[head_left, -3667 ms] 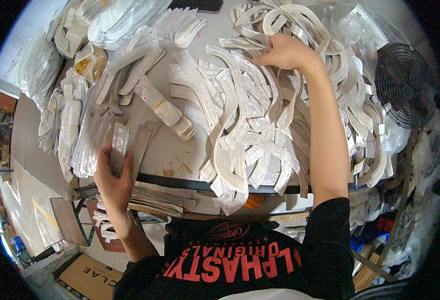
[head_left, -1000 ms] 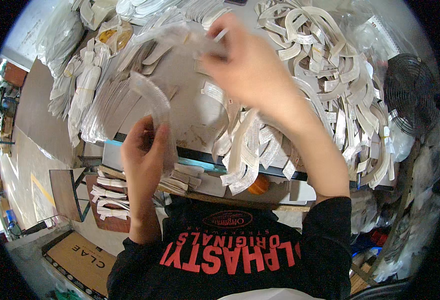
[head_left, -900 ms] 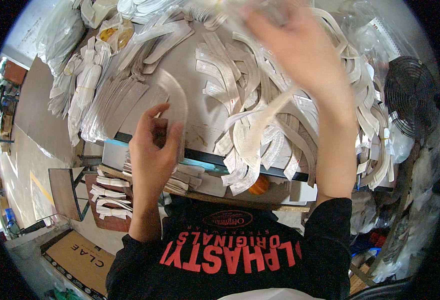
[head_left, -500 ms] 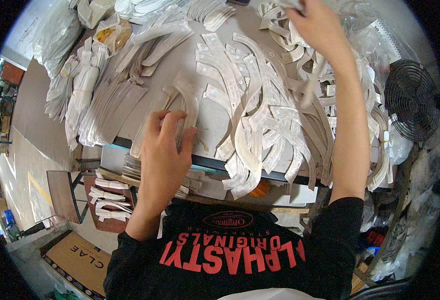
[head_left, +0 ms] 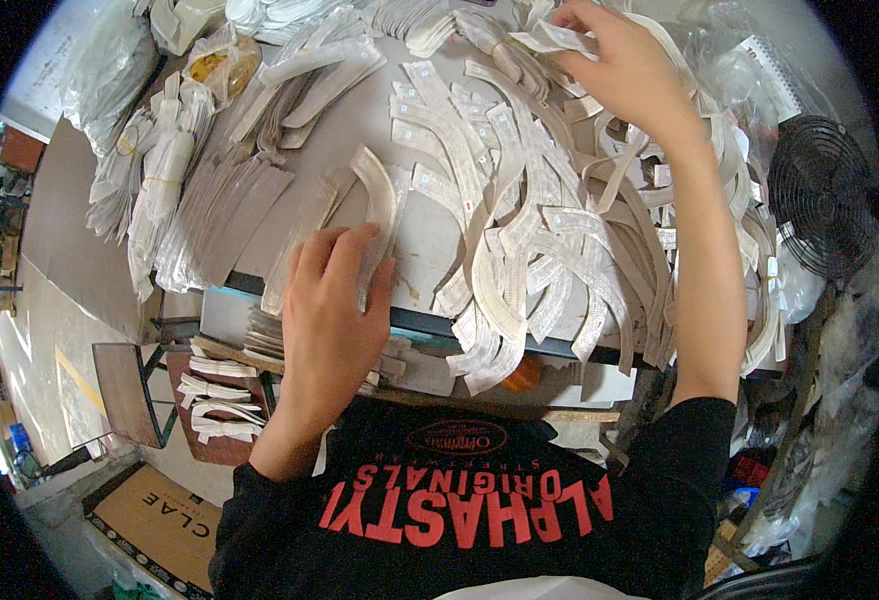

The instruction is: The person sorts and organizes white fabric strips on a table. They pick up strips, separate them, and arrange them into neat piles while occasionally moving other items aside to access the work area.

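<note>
My left hand (head_left: 335, 300) is closed round a few curved, pale grey fabric strips (head_left: 387, 200) at the table's near edge, left of centre. Their upper ends stick out beyond my fingers. At the far right, my right hand (head_left: 630, 70) pinches a whitish fabric strip (head_left: 565, 40) between thumb and fingers. Below that hand lies a tangled heap of similar loose strips (head_left: 530, 235), several with small labels. Some of the heap hangs over the near edge. Beside the pinched strip lies a bundle of strips (head_left: 505, 55).
Neat rows of strips (head_left: 215, 215) and tied bundles (head_left: 160, 190) cover the table's left side. Plastic bags (head_left: 110, 70) lie at the far left. A black fan (head_left: 822, 195) stands on the right. A cardboard box (head_left: 155, 520) is on the floor at lower left.
My right hand has come down and slightly right, and the strip in its fingers now shows clearly. The left hand keeps its place with its strips, shifting only slightly.
</note>
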The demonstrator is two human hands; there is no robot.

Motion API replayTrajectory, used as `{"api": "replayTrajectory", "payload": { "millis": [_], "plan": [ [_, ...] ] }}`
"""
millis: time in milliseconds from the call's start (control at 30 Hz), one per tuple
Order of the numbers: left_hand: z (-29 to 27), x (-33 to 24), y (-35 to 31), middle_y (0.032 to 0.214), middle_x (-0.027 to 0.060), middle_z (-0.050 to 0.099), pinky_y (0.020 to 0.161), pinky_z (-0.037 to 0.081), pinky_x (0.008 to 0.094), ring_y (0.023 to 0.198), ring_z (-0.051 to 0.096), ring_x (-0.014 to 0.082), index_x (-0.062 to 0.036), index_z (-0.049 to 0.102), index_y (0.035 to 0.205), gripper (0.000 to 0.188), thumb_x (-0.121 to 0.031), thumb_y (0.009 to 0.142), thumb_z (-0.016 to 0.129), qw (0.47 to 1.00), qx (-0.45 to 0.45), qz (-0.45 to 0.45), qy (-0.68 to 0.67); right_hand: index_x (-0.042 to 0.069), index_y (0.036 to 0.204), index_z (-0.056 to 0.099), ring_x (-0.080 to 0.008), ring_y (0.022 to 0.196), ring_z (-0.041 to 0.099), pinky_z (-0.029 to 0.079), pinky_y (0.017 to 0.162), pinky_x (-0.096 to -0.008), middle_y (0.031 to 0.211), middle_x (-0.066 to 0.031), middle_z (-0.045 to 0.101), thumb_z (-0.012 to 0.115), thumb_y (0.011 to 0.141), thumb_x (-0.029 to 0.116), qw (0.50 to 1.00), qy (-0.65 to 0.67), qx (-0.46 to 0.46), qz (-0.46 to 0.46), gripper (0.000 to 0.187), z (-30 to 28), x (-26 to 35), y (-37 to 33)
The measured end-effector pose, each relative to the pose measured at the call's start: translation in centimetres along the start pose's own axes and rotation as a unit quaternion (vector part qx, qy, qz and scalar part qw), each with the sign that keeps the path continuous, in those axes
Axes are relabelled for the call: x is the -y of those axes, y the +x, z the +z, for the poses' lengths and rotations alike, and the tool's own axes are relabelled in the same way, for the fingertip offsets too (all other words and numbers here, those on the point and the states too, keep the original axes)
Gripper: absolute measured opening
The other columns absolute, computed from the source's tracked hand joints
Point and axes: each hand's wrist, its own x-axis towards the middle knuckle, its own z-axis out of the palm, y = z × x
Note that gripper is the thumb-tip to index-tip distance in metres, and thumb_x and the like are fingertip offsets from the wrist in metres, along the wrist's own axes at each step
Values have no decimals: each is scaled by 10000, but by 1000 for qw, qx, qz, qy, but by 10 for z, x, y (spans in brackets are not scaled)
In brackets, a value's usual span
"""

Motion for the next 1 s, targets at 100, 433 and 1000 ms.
{"api": "replayTrajectory", "payload": {
  "millis": [100, 433, 1000],
  "plan": [
    [1, 1, 1, 1143, 171, 659, 921, 512, 490, 1069, 623, 406, -31, 678, 1212, 329, -56, 892, 755, 1000, -5, 5, -2, 30, 1217, 650, -313, 1057, 706, 549, 920, -411, 1120, -170, 726, 710, 885, 94, 998, 27, -23, -49, 344, -8, 4, -19],
    [6, 2, 3, 1102, 140, 702, 874, 541, 439, 983, 680, 356, -62, 741, 1108, 254, -62, 860, 799, 996, -80, 39, -9, -14, 1202, 648, -201, 1117, 649, 474, 1024, -305, 1150, -111, 707, 617, 844, -33, 994, 98, 23, -51, 359, -51, 12, -81],
    [19, -22, 0, 1435, 236, 540, 1109, 443, 517, 1343, 507, 461, -59, 591, 1428, 517, -134, 937, 733, 990, 28, 129, -56, 59, 1196, 736, -376, 943, 722, 578, 837, -432, 1038, -164, 725, 679, 771, -7, 989, 87, 75, 91, 434, -52, 26, -185]
  ]
}}
